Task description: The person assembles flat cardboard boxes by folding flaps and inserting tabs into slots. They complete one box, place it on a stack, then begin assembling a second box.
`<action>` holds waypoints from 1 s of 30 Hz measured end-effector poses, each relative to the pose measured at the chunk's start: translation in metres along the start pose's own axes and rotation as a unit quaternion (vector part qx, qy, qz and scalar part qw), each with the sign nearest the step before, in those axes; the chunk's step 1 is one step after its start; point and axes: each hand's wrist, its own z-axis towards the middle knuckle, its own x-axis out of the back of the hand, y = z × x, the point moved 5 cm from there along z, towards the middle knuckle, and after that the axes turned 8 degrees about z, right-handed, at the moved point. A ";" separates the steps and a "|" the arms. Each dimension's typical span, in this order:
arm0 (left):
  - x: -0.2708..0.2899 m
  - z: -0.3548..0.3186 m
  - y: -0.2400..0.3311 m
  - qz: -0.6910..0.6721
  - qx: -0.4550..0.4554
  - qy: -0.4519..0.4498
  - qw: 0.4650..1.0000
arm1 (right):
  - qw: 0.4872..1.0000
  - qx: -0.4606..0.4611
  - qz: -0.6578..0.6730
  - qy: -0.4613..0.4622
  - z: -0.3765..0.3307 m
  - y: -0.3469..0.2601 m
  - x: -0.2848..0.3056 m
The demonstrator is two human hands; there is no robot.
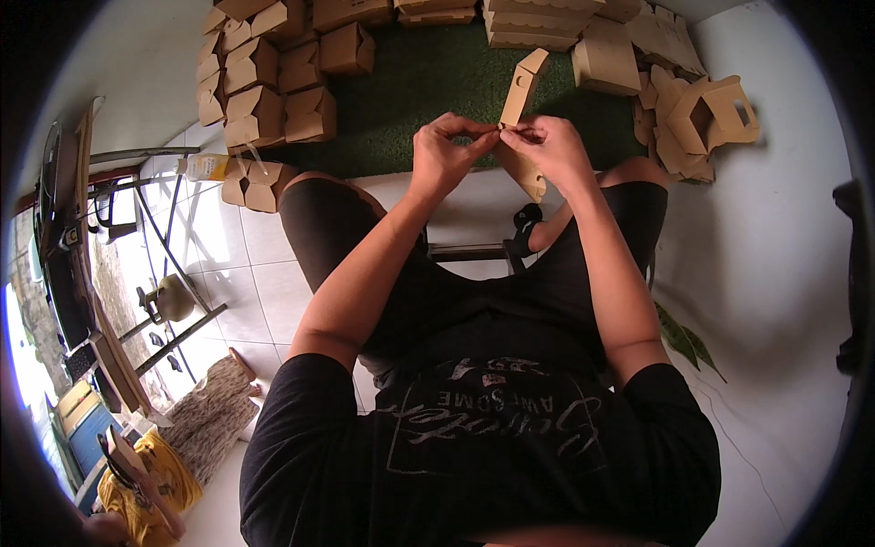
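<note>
A partly folded brown cardboard box (pixel 520 98) is held up in front of me, over the near edge of a green turf-like surface (pixel 410 91). One narrow panel with a round hole rises away from me, and another flap hangs below my fingers. My left hand (pixel 445 153) pinches it at the middle with thumb and fingertips. Close beside it, my right hand (pixel 553 150) grips the same spot from the other side. The fingertips of both hands nearly meet there and cover the fold between them.
Folded brown boxes (pixel 252 116) are stacked at the left of the green surface. Cardboard piles (pixel 529 25) stand at the far side. Right of me lie more cardboard pieces and an open handled box (pixel 704 117). A yellow-labelled bottle (pixel 206 167) stands left. Someone in yellow (pixel 150 488) is at lower left.
</note>
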 end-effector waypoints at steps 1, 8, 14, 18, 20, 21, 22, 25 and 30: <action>0.001 0.000 0.002 0.009 -0.004 0.004 1.000 | 1.000 0.005 -0.014 0.002 0.000 -0.001 0.000; 0.000 0.003 0.000 -0.072 0.029 -0.027 0.997 | 0.993 -0.003 -0.110 0.034 -0.005 -0.018 -0.001; 0.005 0.002 -0.003 -0.037 0.071 -0.068 0.995 | 0.997 -0.017 -0.072 0.022 -0.005 -0.016 -0.001; 0.008 -0.020 -0.001 0.018 0.157 -0.072 0.985 | 0.999 -0.025 -0.007 0.031 -0.003 -0.010 -0.003; 0.005 -0.035 0.000 -0.066 0.242 -0.095 0.963 | 0.999 -0.016 0.004 0.029 -0.005 -0.013 -0.004; 0.002 -0.041 0.003 -0.141 0.283 -0.131 0.940 | 0.999 -0.022 0.012 0.032 -0.006 -0.016 -0.004; 0.000 -0.048 0.006 -0.212 0.323 -0.163 0.908 | 1.000 -0.013 0.011 0.022 -0.010 -0.021 -0.006; -0.001 -0.052 0.022 -0.276 0.265 -0.178 0.907 | 1.000 0.010 0.004 -0.021 -0.019 -0.038 -0.017; -0.003 -0.045 0.022 -0.374 0.239 -0.136 0.886 | 0.988 0.062 -0.073 -0.119 -0.023 -0.066 -0.034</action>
